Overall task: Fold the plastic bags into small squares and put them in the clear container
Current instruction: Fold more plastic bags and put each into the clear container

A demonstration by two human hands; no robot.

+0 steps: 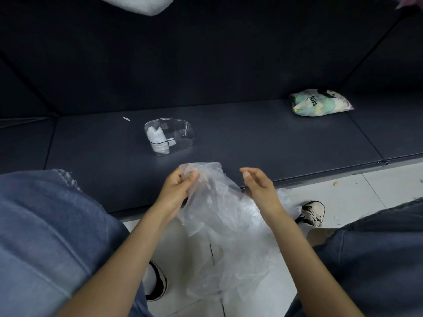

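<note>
Now | left hand (180, 183) pinches plastic bag (219, 225) | right hand (257, 183) relaxed, bare | bag's lower edge blurred

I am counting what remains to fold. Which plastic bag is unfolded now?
The clear plastic bag held by the left hand: it hangs loose and crumpled. The white bags in the clear container are already folded small.

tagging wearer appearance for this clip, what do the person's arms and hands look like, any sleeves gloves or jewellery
Both arms are bare from the hands back to the bottom edge of the picture: no sleeves or cuffs show. The left hand and right hand wear no gloves, and no rings, watch or bracelets are visible on fingers or wrists. Nails look short and unpainted, though they are small in this view.
</note>
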